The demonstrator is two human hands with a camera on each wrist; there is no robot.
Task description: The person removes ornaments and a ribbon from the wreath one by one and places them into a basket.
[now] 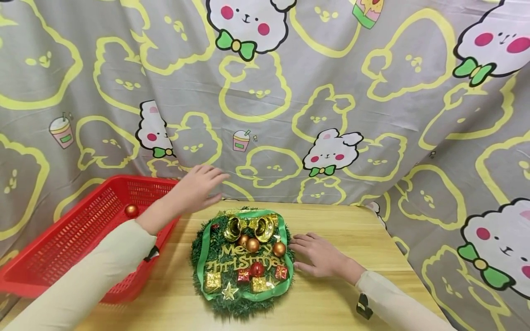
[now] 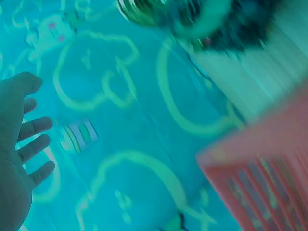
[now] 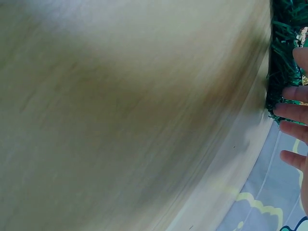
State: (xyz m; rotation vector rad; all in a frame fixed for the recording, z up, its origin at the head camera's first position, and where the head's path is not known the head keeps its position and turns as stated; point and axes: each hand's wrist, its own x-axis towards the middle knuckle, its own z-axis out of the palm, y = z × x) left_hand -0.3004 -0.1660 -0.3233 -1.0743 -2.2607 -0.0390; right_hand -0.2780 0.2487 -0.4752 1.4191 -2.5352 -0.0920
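In the left part of the head view, a red basket (image 1: pixel 83 218) with slotted walls is seen, partly covered by the left sleeve (image 1: pixel 95 271); in it one copper-coloured ball (image 1: pixel 131 210) is visible. In the lower centre, a green wreath (image 1: pixel 244 307) is laid on the wooden table (image 1: pixel 339 308), edged with green ribbon (image 1: pixel 201 257). On it are counted two gold bells (image 1: pixel 264 228), three copper balls (image 1: pixel 252 245), one red ball (image 1: pixel 256 269), two gold boxes (image 1: pixel 213 281) and two red boxes (image 1: pixel 281 272); one gold star (image 1: pixel 229 291) is clearly made out. Gold lettering (image 1: pixel 232 249) is partly hidden by the balls.

The left hand (image 1: pixel 200 187) is held above the wreath in the frame, near the basket's upper right corner; its fingers are extended, and by the left wrist view they are shown apart, with nothing gripped. The right hand (image 1: pixel 316 255) is placed at the wreath's right edge, its fingers straight and spread; whether the tinsel is pressed cannot be told.

Only in the head view is the ball in the basket seen. In the left wrist view, the basket's slots are shown blurred at lower right, the wreath at the top. In the right wrist view, only a tinsel edge is caught at upper right.
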